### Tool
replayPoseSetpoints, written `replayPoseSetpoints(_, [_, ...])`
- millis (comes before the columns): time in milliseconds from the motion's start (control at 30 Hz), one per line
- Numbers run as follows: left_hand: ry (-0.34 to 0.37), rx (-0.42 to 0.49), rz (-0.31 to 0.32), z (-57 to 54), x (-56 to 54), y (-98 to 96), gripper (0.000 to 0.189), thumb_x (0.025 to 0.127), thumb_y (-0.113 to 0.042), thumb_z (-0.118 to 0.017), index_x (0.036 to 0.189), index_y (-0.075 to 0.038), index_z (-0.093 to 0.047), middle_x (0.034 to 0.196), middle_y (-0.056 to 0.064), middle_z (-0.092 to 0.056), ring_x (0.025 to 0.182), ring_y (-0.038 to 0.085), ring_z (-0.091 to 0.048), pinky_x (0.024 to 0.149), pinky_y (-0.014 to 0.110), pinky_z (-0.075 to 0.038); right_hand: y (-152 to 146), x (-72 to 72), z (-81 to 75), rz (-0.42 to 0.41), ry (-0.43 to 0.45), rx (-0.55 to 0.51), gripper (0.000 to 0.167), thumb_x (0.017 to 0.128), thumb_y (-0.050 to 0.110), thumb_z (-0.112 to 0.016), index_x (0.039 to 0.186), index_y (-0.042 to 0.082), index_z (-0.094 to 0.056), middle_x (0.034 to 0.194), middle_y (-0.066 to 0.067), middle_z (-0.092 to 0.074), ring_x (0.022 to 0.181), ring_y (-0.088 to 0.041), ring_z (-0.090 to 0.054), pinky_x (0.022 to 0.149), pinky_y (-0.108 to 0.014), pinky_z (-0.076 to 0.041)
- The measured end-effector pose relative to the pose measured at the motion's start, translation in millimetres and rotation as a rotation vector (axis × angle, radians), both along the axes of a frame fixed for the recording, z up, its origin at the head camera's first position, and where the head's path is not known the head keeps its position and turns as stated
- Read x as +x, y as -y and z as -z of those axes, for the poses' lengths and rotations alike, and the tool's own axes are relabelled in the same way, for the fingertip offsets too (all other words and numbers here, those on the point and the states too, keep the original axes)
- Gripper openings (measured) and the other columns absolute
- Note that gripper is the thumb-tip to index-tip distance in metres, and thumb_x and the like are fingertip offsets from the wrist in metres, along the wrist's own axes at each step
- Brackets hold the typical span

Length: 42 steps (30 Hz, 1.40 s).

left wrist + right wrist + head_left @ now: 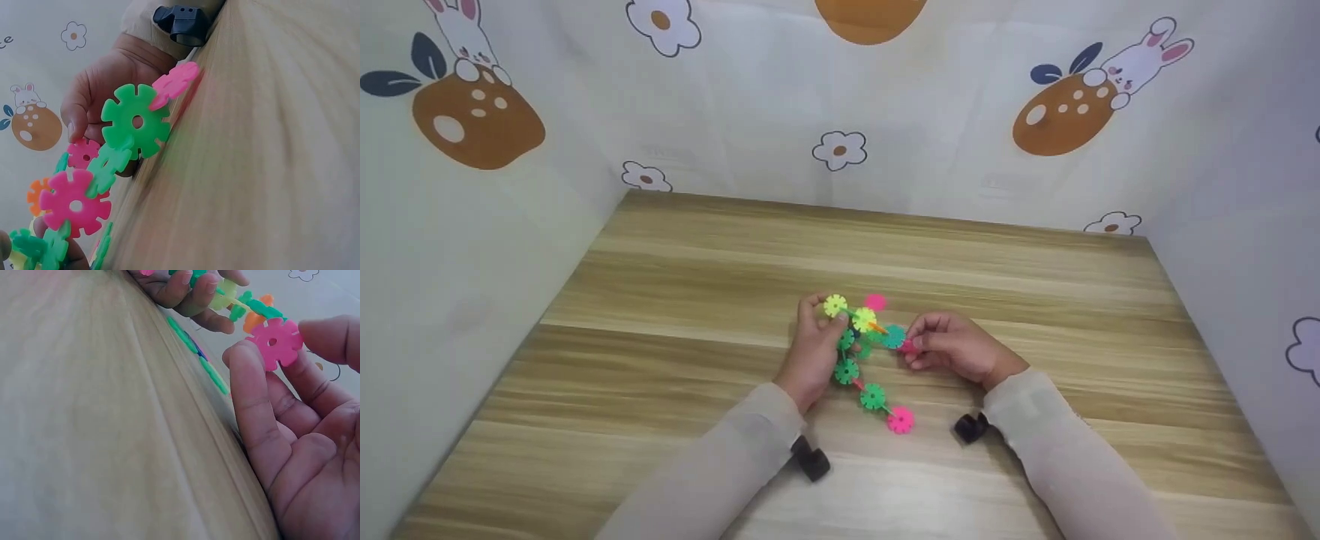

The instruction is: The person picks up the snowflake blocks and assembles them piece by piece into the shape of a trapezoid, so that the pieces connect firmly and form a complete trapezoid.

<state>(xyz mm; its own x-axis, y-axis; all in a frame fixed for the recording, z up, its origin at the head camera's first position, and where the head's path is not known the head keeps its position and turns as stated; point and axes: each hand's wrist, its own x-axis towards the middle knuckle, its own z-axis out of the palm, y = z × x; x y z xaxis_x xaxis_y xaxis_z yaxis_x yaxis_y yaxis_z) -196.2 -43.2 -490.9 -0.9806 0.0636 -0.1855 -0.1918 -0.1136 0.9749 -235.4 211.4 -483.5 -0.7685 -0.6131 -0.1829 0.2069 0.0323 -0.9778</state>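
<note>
Between the hands hangs a chain of interlocking snowflake discs [872, 396] in green, yellow, pink and orange. My left hand [811, 358] grips it near its yellow discs [864, 319], thumb on the near side. From there a row of green discs runs toward me and ends in a pink disc [901, 420]. My right hand [956, 349] pinches another pink disc [275, 343] by its edge, right at the teal disc [894, 337] at the right end. Part of the structure is hidden behind the left fingers.
Both hands are over a wood-grain table [697, 247]. A patterned cloth wall [750, 120] closes off the back and sides. Black wrist cameras [811, 459] stick out beneath the sleeves, close over the table. One more pink disc [875, 302] shows beyond the chain.
</note>
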Motion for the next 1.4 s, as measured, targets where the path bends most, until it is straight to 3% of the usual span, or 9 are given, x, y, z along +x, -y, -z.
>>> replayPoseSetpoints(500, [-0.037,0.049,-0.014,-1.2,0.2,-1.1,0.039,0.112,-0.024,-0.049,0.146,-0.023,-0.029,0.096,0.008,-0.061,0.08,0.019,-0.066,0.078,0.03,-0.052,-2.1,-2.9,4.2,-0.061,-0.055,-0.043,0.028,0.099,0.0,-0.061,0.076,0.014,-0.055,0.081,0.001,-0.068,0.075,-0.01,-0.067,0.069,-0.023,-0.059])
replayPoseSetpoints(600, [-0.038,0.058,-0.018,-1.4,0.1,-1.4,0.039,0.112,-0.023,-0.049,0.146,-0.023,-0.029,0.098,0.009,-0.062,0.081,0.019,-0.067,0.078,0.031,-0.053,-1.5,-2.6,3.9,-0.058,-0.049,-0.038,0.02,0.1,0.001,-0.061,0.084,0.012,-0.057,0.082,0.0,-0.069,0.074,-0.01,-0.065,0.068,-0.023,-0.058])
replayPoseSetpoints(700, [-0.038,0.06,-0.024,-1.4,0.0,-1.1,0.04,0.112,-0.023,-0.049,0.147,-0.023,-0.029,0.1,0.01,-0.063,0.082,0.02,-0.067,0.08,0.031,-0.053,-1.2,-2.0,2.4,-0.049,-0.038,-0.025,0.008,0.102,0.002,-0.062,0.106,0.009,-0.06,0.088,-0.001,-0.07,0.074,-0.01,-0.065,0.069,-0.024,-0.058])
replayPoseSetpoints(833, [-0.036,0.061,-0.027,-1.2,-0.3,-0.1,0.04,0.112,-0.023,-0.048,0.147,-0.024,-0.029,0.102,0.01,-0.064,0.083,0.02,-0.067,0.08,0.031,-0.053,-1.6,-1.6,-0.3,-0.04,-0.022,0.002,0.037,0.103,0.005,-0.064,0.138,0.001,-0.054,0.095,-0.002,-0.068,0.073,-0.011,-0.064,0.072,-0.027,-0.06])
replayPoseSetpoints(933, [-0.033,0.058,-0.025,-1.2,-0.4,0.4,0.04,0.113,-0.023,-0.048,0.148,-0.024,-0.029,0.105,0.011,-0.064,0.084,0.02,-0.067,0.078,0.031,-0.053,-1.9,-1.2,-1.9,-0.041,-0.02,0.019,0.053,0.103,0.007,-0.065,0.151,-0.003,-0.045,0.098,-0.002,-0.068,0.073,-0.011,-0.064,0.073,-0.027,-0.061])
replayPoseSetpoints(1100, [-0.031,0.038,-0.013,-3.0,0.0,0.2,0.04,0.113,-0.022,-0.049,0.147,-0.025,-0.028,0.11,0.011,-0.065,0.086,0.021,-0.067,0.081,0.031,-0.054,-2.2,-1.2,-1.6,-0.058,-0.042,0.038,0.054,0.104,0.006,-0.065,0.154,-0.004,-0.046,0.102,-0.005,-0.069,0.073,-0.011,-0.064,0.072,-0.026,-0.06])
replayPoseSetpoints(1400, [-0.057,0.007,0.028,-2.3,-0.5,-0.2,0.039,0.112,-0.02,-0.051,0.145,-0.024,-0.03,0.11,0.011,-0.065,0.084,0.021,-0.067,0.08,0.032,-0.054,-1.6,-1.4,0.4,-0.066,-0.13,0.121,0.042,0.104,0.01,-0.066,0.143,-0.001,-0.058,0.091,-0.003,-0.064,0.072,-0.013,-0.06,0.067,-0.024,-0.057])
